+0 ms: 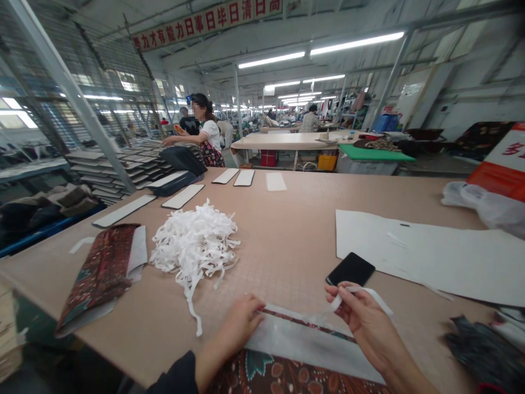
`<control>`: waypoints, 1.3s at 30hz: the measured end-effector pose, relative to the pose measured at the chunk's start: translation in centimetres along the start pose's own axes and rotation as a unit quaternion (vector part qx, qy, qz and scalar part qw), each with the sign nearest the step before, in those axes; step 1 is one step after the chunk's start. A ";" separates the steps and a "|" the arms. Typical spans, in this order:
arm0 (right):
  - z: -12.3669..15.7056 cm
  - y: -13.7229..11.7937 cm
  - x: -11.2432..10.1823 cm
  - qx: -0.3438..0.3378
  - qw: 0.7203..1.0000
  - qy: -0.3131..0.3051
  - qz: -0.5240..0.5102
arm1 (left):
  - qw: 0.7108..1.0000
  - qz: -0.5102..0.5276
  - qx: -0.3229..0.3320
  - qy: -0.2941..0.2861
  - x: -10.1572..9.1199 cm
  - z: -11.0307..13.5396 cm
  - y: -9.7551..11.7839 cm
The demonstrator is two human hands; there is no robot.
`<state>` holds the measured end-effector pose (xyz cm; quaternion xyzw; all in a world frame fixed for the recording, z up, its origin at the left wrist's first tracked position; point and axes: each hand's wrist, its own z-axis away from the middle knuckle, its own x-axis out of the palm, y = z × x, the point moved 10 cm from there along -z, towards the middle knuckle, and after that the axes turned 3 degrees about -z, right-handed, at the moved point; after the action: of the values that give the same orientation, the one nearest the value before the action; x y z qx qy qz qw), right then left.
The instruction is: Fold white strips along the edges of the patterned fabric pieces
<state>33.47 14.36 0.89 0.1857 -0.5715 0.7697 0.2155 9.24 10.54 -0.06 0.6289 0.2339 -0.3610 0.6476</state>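
At the near edge of the table, a dark red patterned fabric (287, 377) with a whitish backing (303, 339) lies with a narrow fold of the pattern along its far edge. My left hand (241, 323) is closed at the left end of that fold, fingertips pressed on the fabric. Above the fold's right part, my right hand (365, 320) pinches a white strip (379, 301), which curls out past both sides of the fingers. A big tangled pile of white strips (194, 241) lies left of centre. Just beyond my right hand is a black phone (351, 268).
Another folded patterned fabric piece (102, 268) lies at the left. A large white board (430, 251) covers the right side, near a clear plastic bag (484, 202). Several white-topped panels (183, 196) lie along the far left. A co-worker (205, 131) stands beyond the table.
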 end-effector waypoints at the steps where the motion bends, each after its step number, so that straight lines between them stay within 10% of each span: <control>1: 0.2 -0.1 0.1 -0.005 1.000 -0.005 0.010 | 0.997 -0.074 0.023 0.004 0.3 -0.3 0.2; 14: 1.0 -6.4 8.6 -0.132 0.956 -0.123 0.229 | 0.957 -0.267 0.043 -0.106 3.4 -3.8 1.7; 21: 0.0 -6.7 10.0 -0.117 0.946 -0.141 0.266 | 0.957 -0.234 0.115 -0.126 3.7 2.5 5.7; 27: 0.8 -0.7 10.6 -0.074 0.901 -0.232 0.358 | 0.966 -0.067 0.136 -0.208 3.7 7.6 6.6; 32: 4.7 3.2 12.8 -0.159 0.812 -0.339 0.449 | 0.996 -0.022 0.090 0.010 -0.7 4.5 6.1; 39: -0.5 5.0 4.8 -0.029 0.930 -0.145 0.338 | 0.989 0.148 -0.027 0.005 -0.5 1.0 0.4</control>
<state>26.71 14.14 -0.75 0.0854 -0.6473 0.7449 -0.1372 9.08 9.62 0.61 0.6408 0.1507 -0.2520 0.7093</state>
